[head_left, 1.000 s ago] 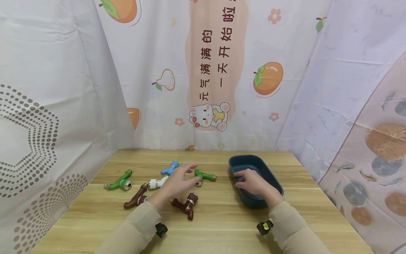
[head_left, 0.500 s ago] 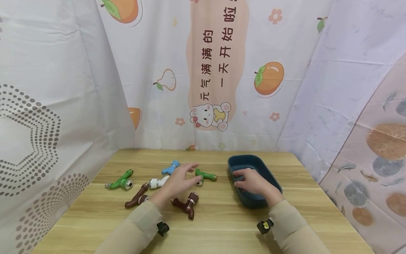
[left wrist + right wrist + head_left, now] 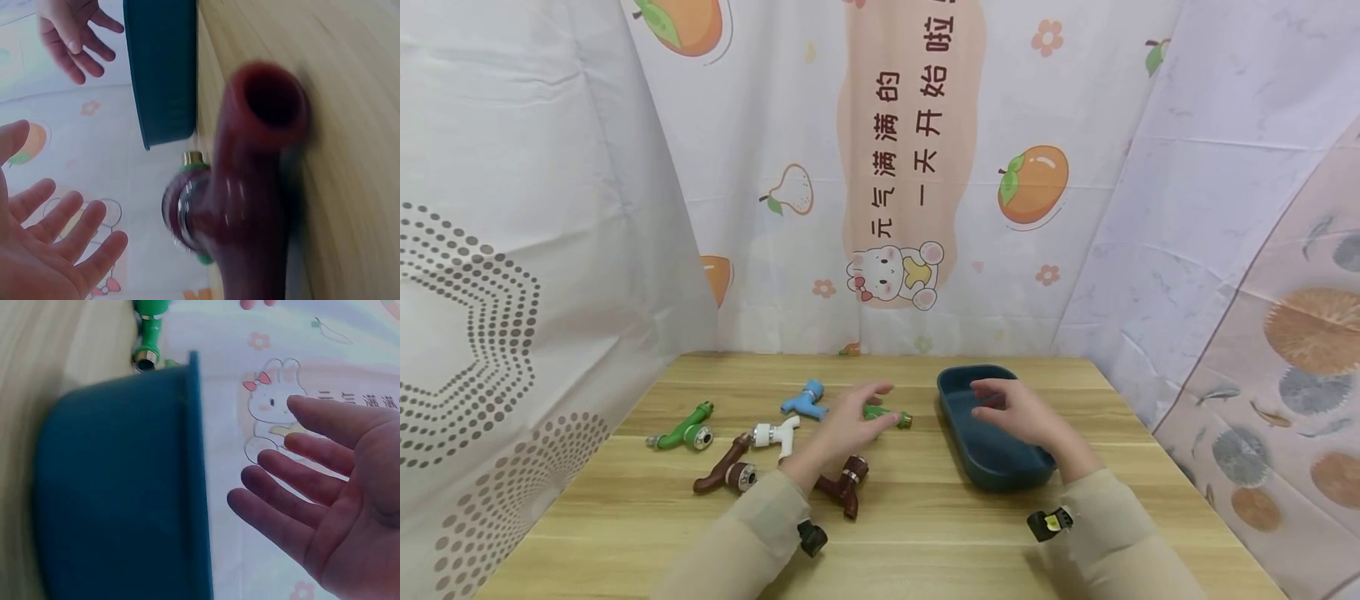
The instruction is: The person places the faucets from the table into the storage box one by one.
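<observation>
My left hand (image 3: 850, 419) hovers over the taps at mid-table, fingers spread and relaxed, holding nothing. It partly hides a green tap (image 3: 887, 414) and a dark red tap (image 3: 847, 487); that red tap's spout looms large in the left wrist view (image 3: 253, 181). A white tap (image 3: 777, 435) lies just left of this hand, and a blue tap (image 3: 805, 400) behind it. Above the dark blue basin (image 3: 1000, 473) hangs my right hand (image 3: 1022, 414), its fingers loosely bent with nothing in them. In the right wrist view the basin wall (image 3: 119, 487) stands beside that hand, apart from it.
Farther left lie another green tap (image 3: 687, 430) and a second dark red tap (image 3: 724, 468). All of them rest on a wooden table (image 3: 925, 542). A printed curtain (image 3: 775, 275) hangs along the table's back edge, with more cloth at both sides.
Both hands have shifted to the right. My left hand now covers more of the middle green tap and uncovers the white one. The right hand has risen slightly over the basin.
</observation>
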The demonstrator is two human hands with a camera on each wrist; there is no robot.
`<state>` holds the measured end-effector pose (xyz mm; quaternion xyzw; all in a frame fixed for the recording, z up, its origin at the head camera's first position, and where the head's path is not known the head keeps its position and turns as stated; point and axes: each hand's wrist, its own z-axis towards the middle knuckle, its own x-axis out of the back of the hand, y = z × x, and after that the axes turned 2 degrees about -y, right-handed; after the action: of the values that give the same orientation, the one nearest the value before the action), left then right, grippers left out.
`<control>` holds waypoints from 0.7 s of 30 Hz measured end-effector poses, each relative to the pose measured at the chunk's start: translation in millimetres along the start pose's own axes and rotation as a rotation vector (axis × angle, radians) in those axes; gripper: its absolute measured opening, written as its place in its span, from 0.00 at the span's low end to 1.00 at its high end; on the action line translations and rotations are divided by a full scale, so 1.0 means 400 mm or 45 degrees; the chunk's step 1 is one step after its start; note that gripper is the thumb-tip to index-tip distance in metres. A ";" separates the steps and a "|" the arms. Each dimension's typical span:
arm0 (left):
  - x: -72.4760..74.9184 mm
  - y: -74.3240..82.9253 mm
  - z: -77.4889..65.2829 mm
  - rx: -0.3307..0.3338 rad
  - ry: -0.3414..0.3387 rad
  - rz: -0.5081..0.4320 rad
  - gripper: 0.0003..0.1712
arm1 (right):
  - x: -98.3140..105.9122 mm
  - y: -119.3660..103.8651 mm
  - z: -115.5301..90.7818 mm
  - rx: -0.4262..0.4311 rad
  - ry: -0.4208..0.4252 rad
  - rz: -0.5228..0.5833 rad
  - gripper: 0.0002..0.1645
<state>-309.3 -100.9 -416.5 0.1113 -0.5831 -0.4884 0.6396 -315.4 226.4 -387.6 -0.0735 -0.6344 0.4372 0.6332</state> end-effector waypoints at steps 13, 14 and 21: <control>-0.061 0.026 0.049 -0.007 -0.004 -0.168 0.31 | 0.078 0.034 -0.034 -0.047 0.178 -0.027 0.30; -0.066 0.028 0.051 -0.010 -0.003 -0.186 0.31 | 0.082 0.038 -0.037 -0.060 0.182 -0.030 0.31; -0.091 0.054 0.057 0.032 -0.004 -0.357 0.31 | 0.107 0.074 -0.054 -0.153 0.193 -0.018 0.33</control>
<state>-312.5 -53.1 -417.5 0.1990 -0.5690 -0.5657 0.5627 -318.3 282.1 -379.2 -0.1396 -0.6104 0.3870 0.6769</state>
